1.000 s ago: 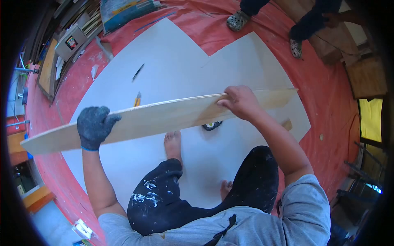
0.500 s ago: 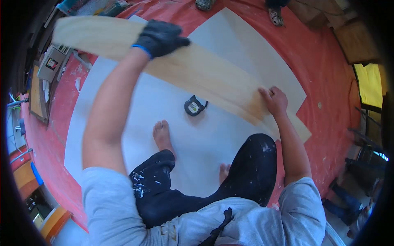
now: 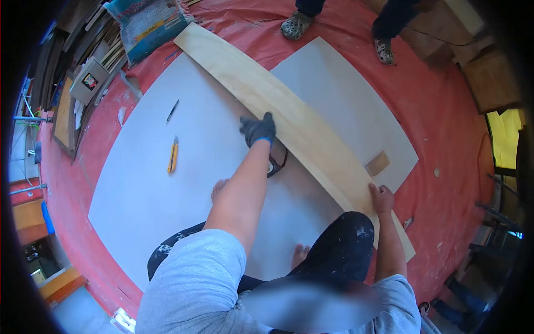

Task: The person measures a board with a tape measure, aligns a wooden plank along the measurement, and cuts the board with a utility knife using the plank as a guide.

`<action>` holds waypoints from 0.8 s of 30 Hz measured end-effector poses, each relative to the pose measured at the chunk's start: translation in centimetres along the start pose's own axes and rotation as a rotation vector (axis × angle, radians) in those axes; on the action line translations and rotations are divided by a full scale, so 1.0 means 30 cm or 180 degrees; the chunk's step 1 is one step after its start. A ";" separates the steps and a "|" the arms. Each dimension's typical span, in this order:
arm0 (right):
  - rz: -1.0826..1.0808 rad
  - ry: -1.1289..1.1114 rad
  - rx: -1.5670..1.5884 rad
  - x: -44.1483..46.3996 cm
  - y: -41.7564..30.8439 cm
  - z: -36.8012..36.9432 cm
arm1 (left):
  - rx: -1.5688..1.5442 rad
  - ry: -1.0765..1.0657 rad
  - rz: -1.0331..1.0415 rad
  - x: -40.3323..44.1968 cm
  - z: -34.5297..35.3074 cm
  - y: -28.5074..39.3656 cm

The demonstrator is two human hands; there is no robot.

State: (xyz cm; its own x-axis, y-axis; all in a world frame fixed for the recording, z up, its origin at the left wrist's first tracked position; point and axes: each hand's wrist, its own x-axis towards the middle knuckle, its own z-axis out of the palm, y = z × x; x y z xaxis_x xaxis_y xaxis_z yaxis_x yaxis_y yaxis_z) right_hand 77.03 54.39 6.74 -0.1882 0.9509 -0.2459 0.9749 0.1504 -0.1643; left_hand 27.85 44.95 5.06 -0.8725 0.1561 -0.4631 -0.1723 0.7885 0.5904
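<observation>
A long, pale wooden board (image 3: 311, 133) lies diagonally over the white sheet (image 3: 133, 189). My right hand (image 3: 381, 198) grips its near edge close to the lower right end, thumb on top. In a dark glove, my left hand (image 3: 258, 128) is beside the board's left edge at mid-length, fingers apart and thumb at the edge. Below that hand, a tape measure (image 3: 271, 167) is partly hidden by my forearm. To the left, a yellow utility knife (image 3: 173, 157) and a thin dark pen-like tool (image 3: 173, 110) rest on the sheet.
A small brown block (image 3: 377, 163) sits right of the board. Another person's feet in patterned clogs (image 3: 296, 25) stand at the back on the red floor covering (image 3: 445, 128). A blue bag (image 3: 147, 28) and stacked wood strips (image 3: 111, 53) line the upper left.
The board has come down and turned steeper, uncovering the knife, pen-like tool and block. My left hand has left the board's upper face and moved down to its left edge.
</observation>
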 end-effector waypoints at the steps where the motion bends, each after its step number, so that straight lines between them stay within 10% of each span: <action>1: 0.0016 0.0027 0.0060 -0.004 0.012 0.009 | -0.0120 -0.0350 -0.0574 0.014 0.026 -0.033; 9: 0.0082 -0.0098 0.0142 0.016 0.061 0.077 | -0.0897 -0.0665 0.0724 -0.057 0.149 -0.047; 14: 0.0024 -0.0118 0.0101 0.096 0.094 0.111 | -0.1788 -0.1795 0.0014 0.027 0.180 -0.032; 21: -0.0237 -0.0036 0.0612 0.140 0.092 0.239 | -0.0539 -0.1168 0.0567 0.189 0.361 -0.142; 24: -0.0414 0.0388 0.0347 0.170 0.067 0.267 | 0.0605 -0.1140 0.1920 0.190 0.310 -0.155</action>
State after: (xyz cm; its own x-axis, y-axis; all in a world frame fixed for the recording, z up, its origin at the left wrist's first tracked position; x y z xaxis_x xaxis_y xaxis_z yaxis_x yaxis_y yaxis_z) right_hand 77.08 57.37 -2.51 -0.2893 0.9521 -0.0996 0.9234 0.2501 -0.2910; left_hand 27.93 47.71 -6.46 -0.5817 0.7560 -0.3003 0.4025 0.5883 0.7013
